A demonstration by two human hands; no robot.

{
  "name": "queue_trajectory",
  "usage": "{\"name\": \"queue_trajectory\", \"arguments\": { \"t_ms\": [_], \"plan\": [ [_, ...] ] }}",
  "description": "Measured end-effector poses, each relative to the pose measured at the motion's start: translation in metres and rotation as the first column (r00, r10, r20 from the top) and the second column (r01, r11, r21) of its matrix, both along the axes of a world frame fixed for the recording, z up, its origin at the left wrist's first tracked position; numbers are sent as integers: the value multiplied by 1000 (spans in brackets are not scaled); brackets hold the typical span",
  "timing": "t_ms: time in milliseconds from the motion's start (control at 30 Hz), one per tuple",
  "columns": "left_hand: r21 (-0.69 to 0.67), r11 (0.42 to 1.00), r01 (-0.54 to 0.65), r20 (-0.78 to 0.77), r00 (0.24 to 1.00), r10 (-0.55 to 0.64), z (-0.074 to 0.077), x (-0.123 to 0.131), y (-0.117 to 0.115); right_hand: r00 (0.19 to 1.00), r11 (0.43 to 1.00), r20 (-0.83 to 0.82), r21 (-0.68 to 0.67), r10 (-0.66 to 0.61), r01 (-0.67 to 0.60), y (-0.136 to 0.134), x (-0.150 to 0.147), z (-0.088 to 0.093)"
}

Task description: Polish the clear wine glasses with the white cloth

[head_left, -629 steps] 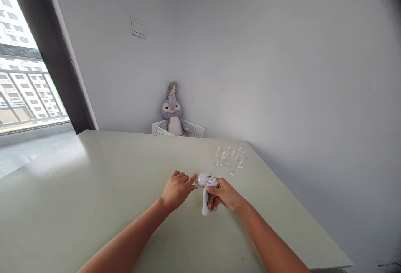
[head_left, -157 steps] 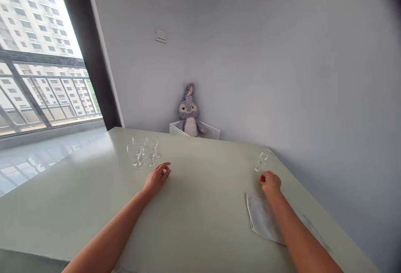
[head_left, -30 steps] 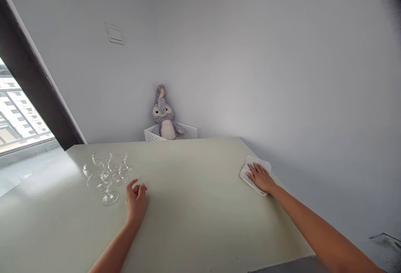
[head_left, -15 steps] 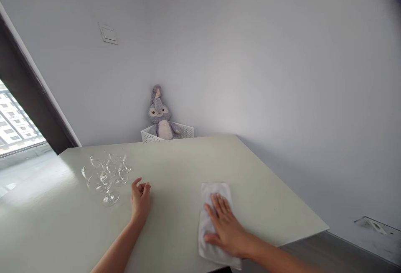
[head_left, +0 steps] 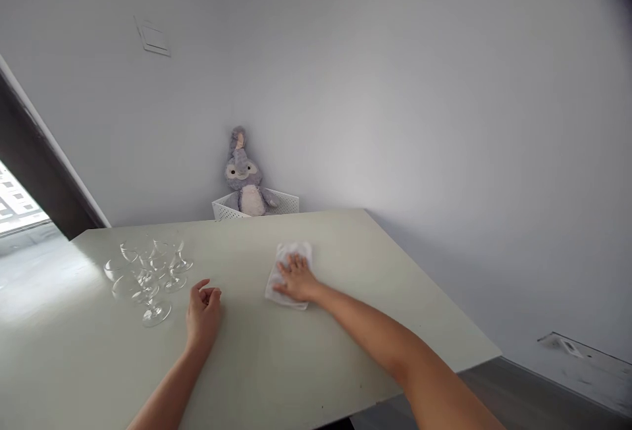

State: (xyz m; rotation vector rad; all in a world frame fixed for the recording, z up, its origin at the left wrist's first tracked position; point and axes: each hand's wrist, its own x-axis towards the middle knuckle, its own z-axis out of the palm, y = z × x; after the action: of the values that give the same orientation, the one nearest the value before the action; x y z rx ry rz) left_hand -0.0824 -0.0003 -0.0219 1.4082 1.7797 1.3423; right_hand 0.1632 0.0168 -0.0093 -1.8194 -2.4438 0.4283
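Note:
My right hand (head_left: 297, 279) lies flat, fingers spread, on a folded white cloth (head_left: 274, 285) pressed against the pale table (head_left: 276, 364). Part of the cloth is hidden under the palm. To its left, my left hand (head_left: 203, 311) rests on the tabletop, fingers loosely bent with a gap to the thumb, and nothing shows in it. Several clear stemmed glasses (head_left: 157, 311) stand upright in a cluster just left of my left hand, not touching it.
Beyond the table's far edge, a grey plush toy (head_left: 245, 176) sits in a white perforated basket (head_left: 288, 202) by the wall. A window (head_left: 17, 199) with a dark frame is at the far left. The table's right edge slants toward me, with floor (head_left: 518, 397) beyond.
My right hand and the cloth have slid away from me and to the left, toward the table's middle. My left hand stays by the glasses. The view has shifted slightly.

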Motion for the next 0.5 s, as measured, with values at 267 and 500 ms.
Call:
{"name": "queue_trajectory", "arguments": {
  "t_ms": [267, 500],
  "plan": [
    [-1, 999, 39, 13, 999, -39, -1, -1, 0, 806, 821, 166, 59, -568, 567, -26, 161, -6],
    [75, 992, 103, 70, 992, -109, 5, 13, -13, 732, 764, 217, 211, -645, 610, -153, 209, -42]
  ]
}}
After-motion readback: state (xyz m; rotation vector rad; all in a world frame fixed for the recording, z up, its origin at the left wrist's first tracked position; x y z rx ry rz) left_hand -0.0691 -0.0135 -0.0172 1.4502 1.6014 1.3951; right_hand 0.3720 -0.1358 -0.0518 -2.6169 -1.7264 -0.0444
